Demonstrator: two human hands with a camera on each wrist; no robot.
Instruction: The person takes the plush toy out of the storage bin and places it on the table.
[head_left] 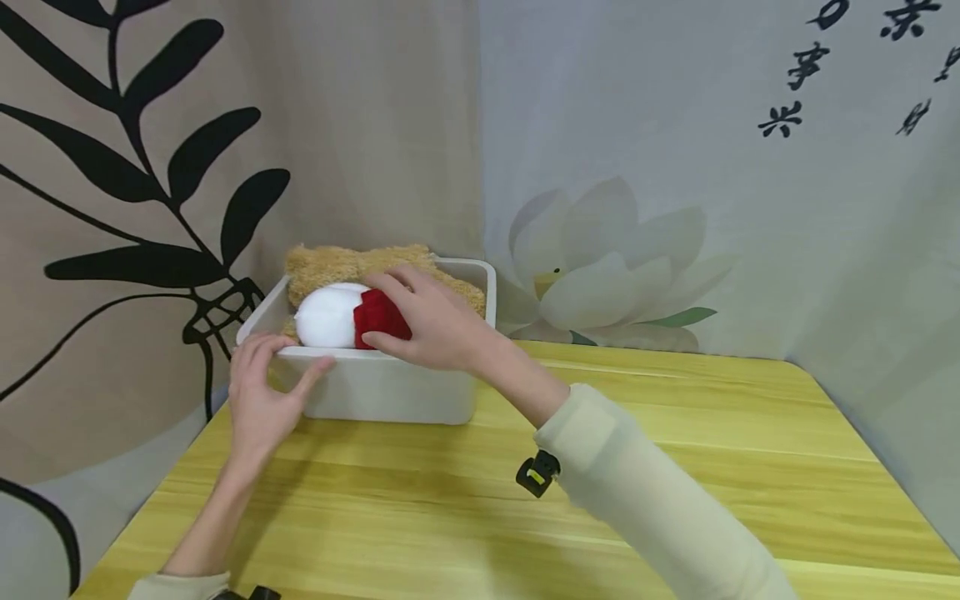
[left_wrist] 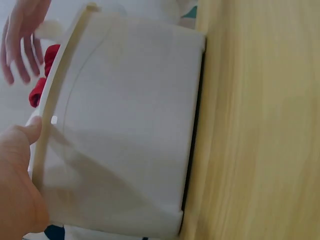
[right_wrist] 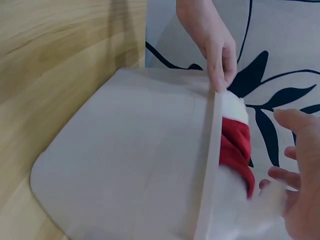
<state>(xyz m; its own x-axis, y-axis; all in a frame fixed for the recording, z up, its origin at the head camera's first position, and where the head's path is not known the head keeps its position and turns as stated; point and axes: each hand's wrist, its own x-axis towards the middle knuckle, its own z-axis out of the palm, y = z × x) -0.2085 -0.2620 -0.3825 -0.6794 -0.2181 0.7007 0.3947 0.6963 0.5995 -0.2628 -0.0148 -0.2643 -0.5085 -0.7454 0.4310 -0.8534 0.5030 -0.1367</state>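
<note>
A white plush toy (head_left: 327,315) with a red knitted piece (head_left: 381,318) lies in a white plastic box (head_left: 390,392), on top of a tan fluffy plush (head_left: 330,271). My left hand (head_left: 262,392) holds the box at its front left corner; the thumb reaches onto the front rim. Over the red piece, my right hand (head_left: 438,321) spreads its fingers and thumb. In the right wrist view, those fingers (right_wrist: 287,177) stand apart from the red cloth (right_wrist: 235,145), beside a blurred white fluffy part (right_wrist: 265,205).
The box stands at the back left of a yellow wood-grain table (head_left: 675,467). Close behind hangs a curtain (head_left: 637,125) printed with a lotus, dark leaves and characters. A black curved bar (head_left: 56,517) shows at the lower left.
</note>
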